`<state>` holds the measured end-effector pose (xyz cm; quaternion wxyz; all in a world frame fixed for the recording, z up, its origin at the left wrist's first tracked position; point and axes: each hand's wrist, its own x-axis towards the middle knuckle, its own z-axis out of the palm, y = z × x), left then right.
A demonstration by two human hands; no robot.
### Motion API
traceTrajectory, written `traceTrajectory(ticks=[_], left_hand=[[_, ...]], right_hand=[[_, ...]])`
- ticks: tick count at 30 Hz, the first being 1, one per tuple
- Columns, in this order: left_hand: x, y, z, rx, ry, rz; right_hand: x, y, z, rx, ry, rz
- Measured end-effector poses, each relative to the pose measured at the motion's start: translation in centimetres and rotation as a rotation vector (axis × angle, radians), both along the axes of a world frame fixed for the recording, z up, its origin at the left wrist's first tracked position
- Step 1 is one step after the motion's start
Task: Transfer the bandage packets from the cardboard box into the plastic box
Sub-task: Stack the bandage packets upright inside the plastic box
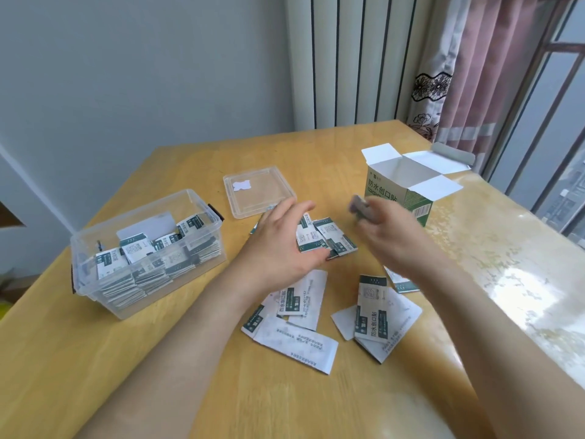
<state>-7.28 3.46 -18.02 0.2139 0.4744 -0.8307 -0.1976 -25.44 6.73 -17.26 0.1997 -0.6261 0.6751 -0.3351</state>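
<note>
A: How is the light?
B: Bright, soft daylight from the window (557, 128) at right; white glare on the table (519, 289) near it.
A: Sharpness?
B: The right hand (392, 226) and the packet (357, 206) it pinches are motion-blurred; edges bow from the wide lens.

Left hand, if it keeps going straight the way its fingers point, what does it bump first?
Probably the loose packets just beneath the left hand; if it stays higher, the cardboard box beyond. Depth is unclear.
</note>
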Motion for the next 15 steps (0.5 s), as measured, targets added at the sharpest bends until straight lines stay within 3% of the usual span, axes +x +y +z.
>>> traceTrajectory(ticks=[2, 5, 10, 15], left_hand=[[-0.5, -1.3, -0.3, 0.058, -0.195, 0.017], [-1.9, -2.8, -0.9, 0.134, -0.331, -0.007], [-3.2, -5.0, -0.5, 0.177, -0.355, 0.046], [-3.2, -5.6, 0.2, 0.292, -0.265, 0.072]], right_hand=[[-1.7, 0.1, 0.1, 0.041, 0.425, -0.117], [-2.9, 0.5, -0.2, 0.168, 0.601, -0.167], [-3.2, 0.4, -0.6, 0.183, 0.646, -0.183], [-3.0, -0.2, -0.8, 0.215, 0.49, -0.169]])
